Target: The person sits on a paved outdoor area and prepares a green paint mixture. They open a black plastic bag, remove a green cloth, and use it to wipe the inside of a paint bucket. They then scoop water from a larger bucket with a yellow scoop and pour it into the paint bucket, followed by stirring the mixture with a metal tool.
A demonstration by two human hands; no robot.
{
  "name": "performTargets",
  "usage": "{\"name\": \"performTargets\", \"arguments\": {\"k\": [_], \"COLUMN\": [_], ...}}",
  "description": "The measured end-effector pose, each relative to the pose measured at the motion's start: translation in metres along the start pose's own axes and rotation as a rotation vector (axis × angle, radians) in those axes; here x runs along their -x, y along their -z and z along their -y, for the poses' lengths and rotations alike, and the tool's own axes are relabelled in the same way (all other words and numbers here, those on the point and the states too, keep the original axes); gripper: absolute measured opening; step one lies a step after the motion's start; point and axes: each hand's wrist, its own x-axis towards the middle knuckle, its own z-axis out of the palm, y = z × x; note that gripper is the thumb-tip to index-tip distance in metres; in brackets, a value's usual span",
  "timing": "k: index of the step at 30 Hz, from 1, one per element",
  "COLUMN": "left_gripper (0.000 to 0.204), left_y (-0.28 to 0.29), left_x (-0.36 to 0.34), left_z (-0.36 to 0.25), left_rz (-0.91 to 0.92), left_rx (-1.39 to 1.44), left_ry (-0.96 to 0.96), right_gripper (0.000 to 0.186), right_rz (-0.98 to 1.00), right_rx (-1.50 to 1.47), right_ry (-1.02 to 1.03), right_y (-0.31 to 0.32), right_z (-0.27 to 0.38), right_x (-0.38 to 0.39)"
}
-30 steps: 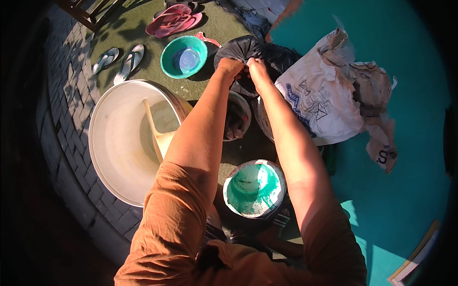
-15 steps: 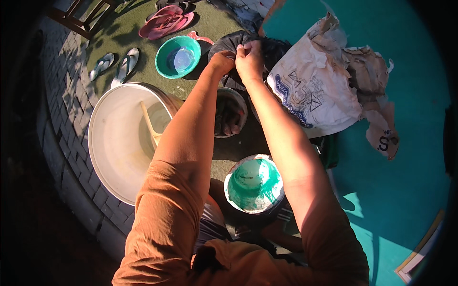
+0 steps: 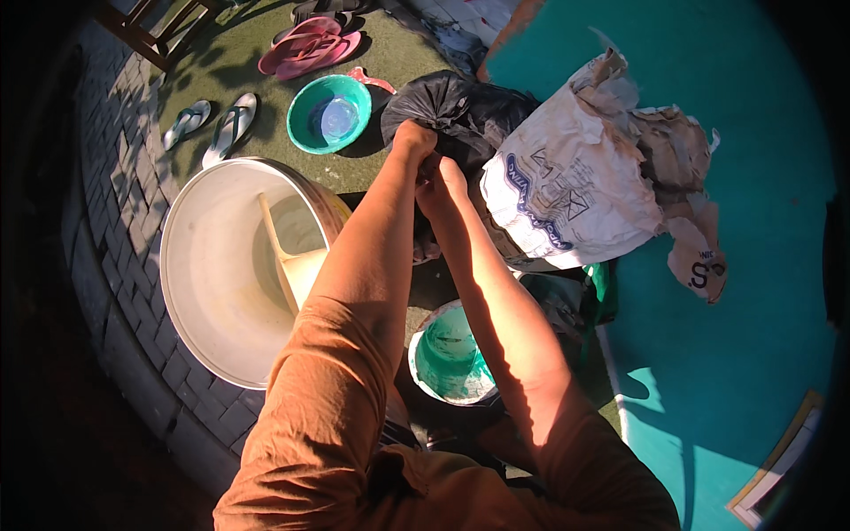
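A black plastic bag (image 3: 443,99) bulges beyond my hands, its folds drawn together at the near side. My left hand (image 3: 413,140) is closed on the gathered plastic. Just below it, closer to me, my right hand (image 3: 442,183) is closed too, with its fingers curled in shadow against the left hand at the bag's gathered end. The plastic between the fingers is mostly hidden. Under my forearms, the container that holds dark items is almost wholly covered. A torn white paper sack (image 3: 567,190) stands right beside the bag.
At left stands a large pale drum (image 3: 208,274) with a long-handled dipper (image 3: 305,270) in it. A green basin (image 3: 305,119) lies beyond. Pink sandals (image 3: 310,49) and grey flip-flops (image 3: 232,124) rest on the floor. A paint-smeared bucket (image 3: 425,376) is near me, a teal wall (image 3: 744,292) at right.
Both hands have come toward me, the right one lower than the left. More of the black bag shows, with its folds pulled together. The paper sack has shifted slightly nearer.
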Motion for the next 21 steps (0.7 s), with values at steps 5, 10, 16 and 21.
{"name": "performTargets", "arguments": {"k": [5,10,16,21], "left_gripper": [0.033,0.039,0.030,0.026], "left_y": [-0.002,0.008,0.010,0.032], "left_x": [0.009,0.012,-0.007,-0.020], "left_z": [0.017,0.019,-0.010,0.008], "left_rz": [-0.190,-0.029,-0.058,0.016], "left_rx": [0.437,0.467,0.756,1.086], "left_ry": [0.197,0.151,0.145,0.191], "right_gripper": [0.032,0.027,0.015,0.013], "right_rz": [-0.319,-0.228,-0.128,0.049], "right_rx": [0.667,1.241,1.438,1.485], "right_ry": [0.249,0.150,0.218,0.460], "right_y": [-0.014,-0.011,0.009,-0.010], "right_z": [0.028,0.042,0.036,0.057], "right_x": [-0.012,-0.022,-0.035,0.040]}}
